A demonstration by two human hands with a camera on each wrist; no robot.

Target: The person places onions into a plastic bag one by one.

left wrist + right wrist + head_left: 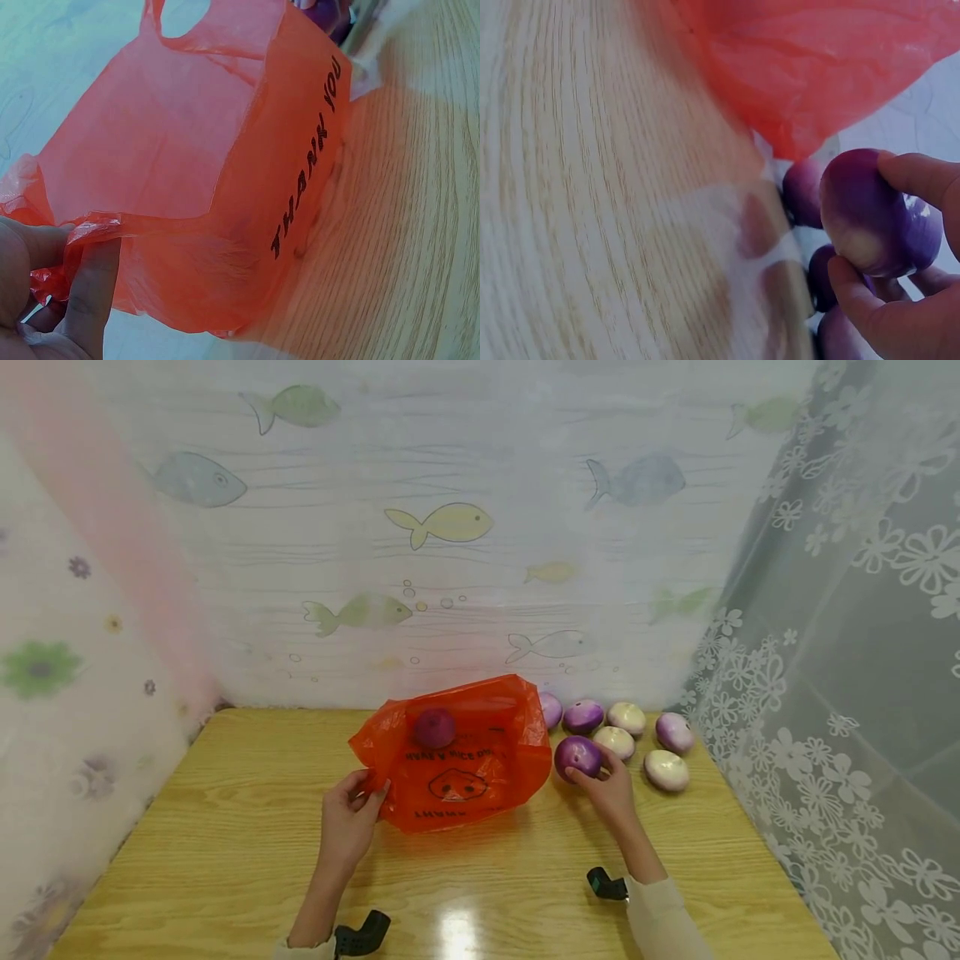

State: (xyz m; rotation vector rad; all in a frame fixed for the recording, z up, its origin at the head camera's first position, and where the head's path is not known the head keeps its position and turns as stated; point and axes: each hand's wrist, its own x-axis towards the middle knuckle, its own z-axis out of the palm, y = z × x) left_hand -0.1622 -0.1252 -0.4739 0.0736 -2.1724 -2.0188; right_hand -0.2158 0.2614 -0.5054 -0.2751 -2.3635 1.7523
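Observation:
A red plastic bag (pixel 457 777) with black print lies open-mouthed on the table, and a purple round thing (pixel 435 727) shows inside it. My left hand (pixel 351 818) pinches the bag's left edge; in the left wrist view the thumb and fingers (pixel 94 292) grip the bunched plastic at a handle. Just right of the bag, my right hand (pixel 611 789) holds a shiny purple-and-white turnip (pixel 577 758). The right wrist view has this turnip (pixel 866 214) between thumb and fingers, above other turnips, with the bag (pixel 802 67) close by.
Several more turnips (pixel 675 732) rest at the table's back right, some showing purple and some creamy white. Behind the wooden table (pixel 225 827) hangs a fish-printed curtain (pixel 450 568). A sheer flowered curtain (pixel 847 735) runs along the right side.

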